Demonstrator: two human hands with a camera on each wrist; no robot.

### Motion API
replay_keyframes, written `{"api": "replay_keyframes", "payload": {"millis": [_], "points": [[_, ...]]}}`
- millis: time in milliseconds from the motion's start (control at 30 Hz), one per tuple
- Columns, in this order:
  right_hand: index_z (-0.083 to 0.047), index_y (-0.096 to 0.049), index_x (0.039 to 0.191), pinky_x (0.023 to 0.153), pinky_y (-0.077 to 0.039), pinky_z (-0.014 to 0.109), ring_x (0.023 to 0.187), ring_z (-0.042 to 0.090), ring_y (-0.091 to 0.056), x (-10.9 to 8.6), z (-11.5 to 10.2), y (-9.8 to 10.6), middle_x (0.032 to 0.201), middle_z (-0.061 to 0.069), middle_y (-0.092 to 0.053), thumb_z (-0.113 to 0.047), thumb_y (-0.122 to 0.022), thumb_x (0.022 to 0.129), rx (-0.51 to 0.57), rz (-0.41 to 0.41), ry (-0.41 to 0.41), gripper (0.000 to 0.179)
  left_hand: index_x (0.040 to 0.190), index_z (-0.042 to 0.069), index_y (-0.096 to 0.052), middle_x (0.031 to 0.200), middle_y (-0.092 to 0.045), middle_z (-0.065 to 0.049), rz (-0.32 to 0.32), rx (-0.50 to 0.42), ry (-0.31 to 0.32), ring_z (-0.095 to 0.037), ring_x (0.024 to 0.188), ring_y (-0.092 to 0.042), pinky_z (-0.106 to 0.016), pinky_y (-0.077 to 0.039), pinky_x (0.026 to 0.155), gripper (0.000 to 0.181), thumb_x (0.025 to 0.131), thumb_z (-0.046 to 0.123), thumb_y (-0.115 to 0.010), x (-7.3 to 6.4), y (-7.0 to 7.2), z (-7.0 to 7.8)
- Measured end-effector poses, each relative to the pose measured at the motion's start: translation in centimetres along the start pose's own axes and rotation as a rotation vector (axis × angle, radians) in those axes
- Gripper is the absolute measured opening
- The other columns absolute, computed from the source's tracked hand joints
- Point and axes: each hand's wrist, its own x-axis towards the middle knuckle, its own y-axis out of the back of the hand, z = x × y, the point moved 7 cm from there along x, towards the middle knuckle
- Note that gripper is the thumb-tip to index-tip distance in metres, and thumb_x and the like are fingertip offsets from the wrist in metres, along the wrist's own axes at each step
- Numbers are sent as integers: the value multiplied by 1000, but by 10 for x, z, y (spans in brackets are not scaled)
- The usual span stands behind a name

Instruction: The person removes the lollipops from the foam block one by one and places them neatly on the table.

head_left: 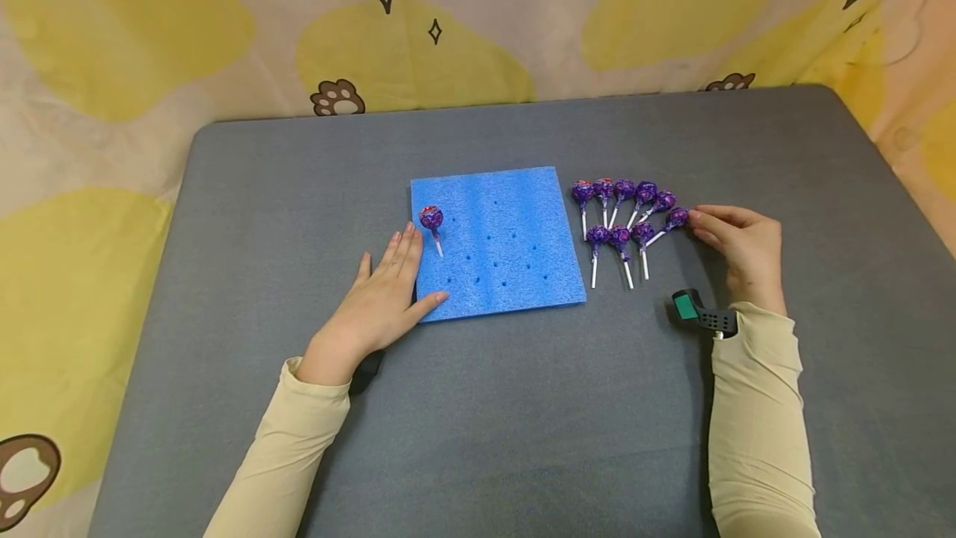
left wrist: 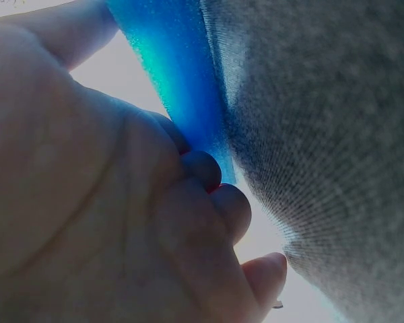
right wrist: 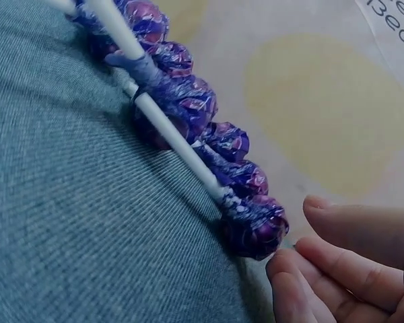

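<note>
A blue foam board (head_left: 499, 247) dotted with small holes lies on the table, and one purple-wrapped lollipop (head_left: 431, 218) stands in it near the left edge. Along that edge rests my left hand (head_left: 379, 305), fingers straight and thumb over the near corner; in the left wrist view the fingertips meet the side of the foam (left wrist: 182, 81). My right hand (head_left: 747, 243) is at the rightmost lollipop (head_left: 676, 218) of a group. In the right wrist view, thumb and fingers are parted right beside that lollipop's round head (right wrist: 257, 232), not closed round it.
Several more lollipops lie right of the board in two rows, a back row (head_left: 623, 189) and a front row (head_left: 619, 237), sticks toward me. They rest on a grey table (head_left: 478, 413). A patterned cloth (head_left: 463, 56) hangs behind it.
</note>
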Motion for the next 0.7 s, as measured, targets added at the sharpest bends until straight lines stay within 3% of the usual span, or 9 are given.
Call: {"api": "replay_keyframes", "payload": {"millis": [267, 467, 700], "points": [[-1, -75, 77, 64, -54, 20, 66, 12, -67, -4, -13, -8, 72, 4, -69, 6, -76, 74, 9, 11, 34, 8, 150, 4, 4, 157, 10, -9, 3, -2, 1, -25, 143, 7, -58, 1, 109, 86, 96, 52, -42, -2, 1, 0], [2, -74, 84, 67, -54, 21, 71, 13, -67, -10, -19, -32, 77, 6, -71, 8, -72, 77, 76, -99, 46, 9, 150, 4, 4, 157, 10, -9, 6, 2, 1, -25, 143, 7, -58, 1, 109, 86, 96, 52, -42, -3, 1, 0], [6, -73, 91, 70, -54, 23, 72, 13, -67, -18, -17, -64, 83, 6, -71, 6, -72, 79, 51, -228, 94, 12, 150, 5, 5, 156, 11, -8, 3, 4, -1, -24, 143, 8, -58, 0, 109, 86, 96, 53, -41, -3, 2, 2]]}}
